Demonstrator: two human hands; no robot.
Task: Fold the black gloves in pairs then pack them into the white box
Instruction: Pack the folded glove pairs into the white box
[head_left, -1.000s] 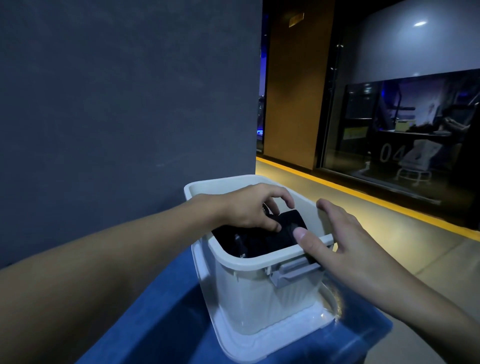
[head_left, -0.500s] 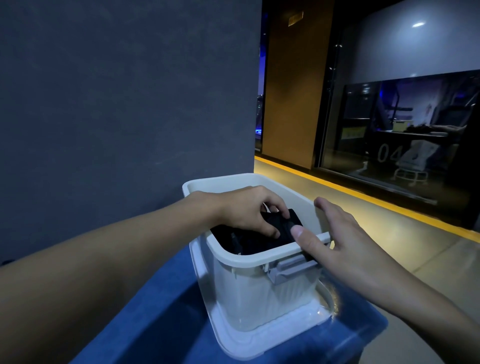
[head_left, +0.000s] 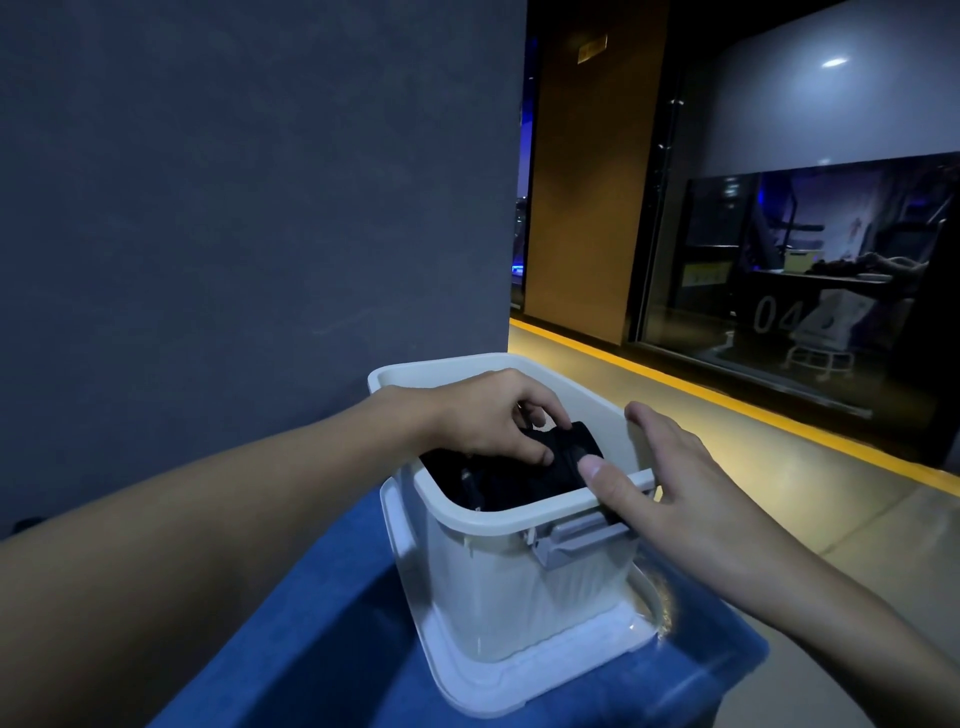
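Head view. The only legible writing is the pale numeral "04" on the dark glass panel (head_left: 776, 314) at right; a small plaque (head_left: 592, 49) high on the brown wall is too dim to read, and no brand or label shows on the task's things.

The white box (head_left: 519, 571) stands open and upright on a shallow white tray (head_left: 519, 680), which lies on the blue desk (head_left: 322, 623) in front of a grey wall (head_left: 260, 208). A grey latch (head_left: 576, 535) hangs on the box's near side.

The black gloves (head_left: 524, 473) lie inside the box as a dark folded mass. The long axis of the top bundle runs roughly across the box from left to right, and its right end rises slightly above the near right rim. Individual fingers or cuffs cannot be told apart.

The left hand (head_left: 493, 415) reaches in from above the left rim, with thumb and curled fingers pinching the top bundle. The right hand (head_left: 670, 478) lies flat beside the near right corner, fingers straight and spread. Its thumb presses the bundle's right end at the rim. The hands are close together, with the bundle between them.
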